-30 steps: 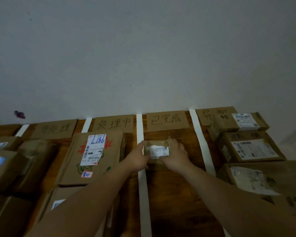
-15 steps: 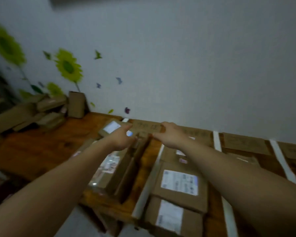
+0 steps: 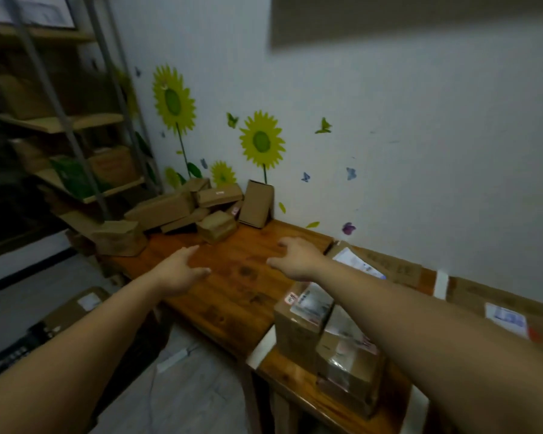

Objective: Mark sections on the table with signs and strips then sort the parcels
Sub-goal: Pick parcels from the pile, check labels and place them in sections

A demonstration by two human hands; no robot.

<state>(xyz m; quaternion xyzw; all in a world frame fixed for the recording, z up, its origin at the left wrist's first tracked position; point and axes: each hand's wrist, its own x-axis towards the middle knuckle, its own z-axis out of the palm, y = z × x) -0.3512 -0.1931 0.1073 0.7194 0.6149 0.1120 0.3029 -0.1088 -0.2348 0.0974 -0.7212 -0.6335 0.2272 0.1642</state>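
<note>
Wooden counter at centre; left hand and right hand above it, fingers wide, empty; far parcel long axis vertical.

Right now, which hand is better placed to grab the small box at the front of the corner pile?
Left, probably. The left hand, open and empty, has fingertips just short of the small box; the right hand is farther off.

**A small parcel sorting room**

Plain cardboard parcels lie heaped at the far left end of a wooden counter, and labelled boxes stand at its near right. A white strip and cardboard signs divide the counter. A metal shelf rack on the left holds more boxes. Sunflower stickers decorate the wall.
</note>
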